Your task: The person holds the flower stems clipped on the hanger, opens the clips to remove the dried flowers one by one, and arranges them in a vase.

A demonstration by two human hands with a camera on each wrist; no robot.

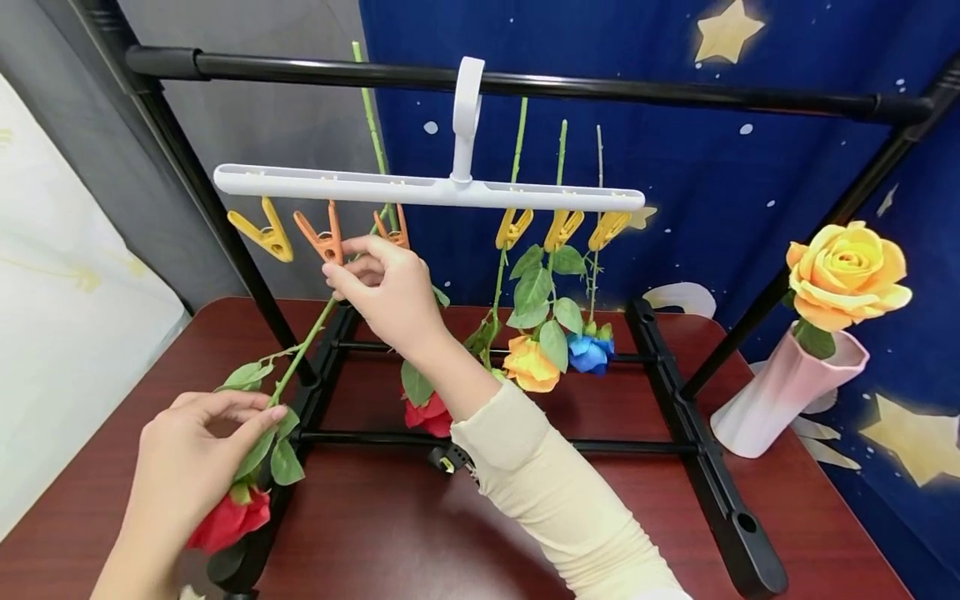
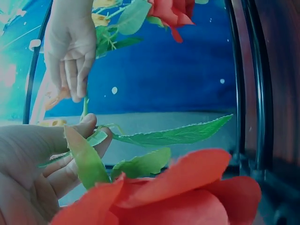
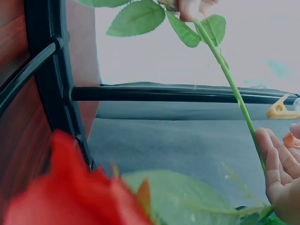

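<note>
Left hand (image 1: 197, 450) is pinching the leafy lower stem of a red rose (image 1: 231, 518), bloom hanging just below the fingers, the stem (image 1: 307, 342) running up and rightward from that hand. Right hand (image 1: 386, 287) is meeting the stem's upper end, fingers curled at the orange clip (image 1: 324, 237) just above them; the pictures aren't settling whether it is squeezing the clip or only pinching the stem. Both are hanging under the white peg hanger (image 1: 427, 190). Judgement: the clip wants opening wide, with the left hand feeding the stem straight in between its jaws, bloom kept down and clear of the rack frame (image 1: 315, 392). Rightward beyond the hand, three yellow clips (image 1: 558, 227) are holding other stems. Another red bloom (image 1: 429, 414) is sitting half hidden behind the right forearm; the stem tip itself is covered by fingers.
</note>
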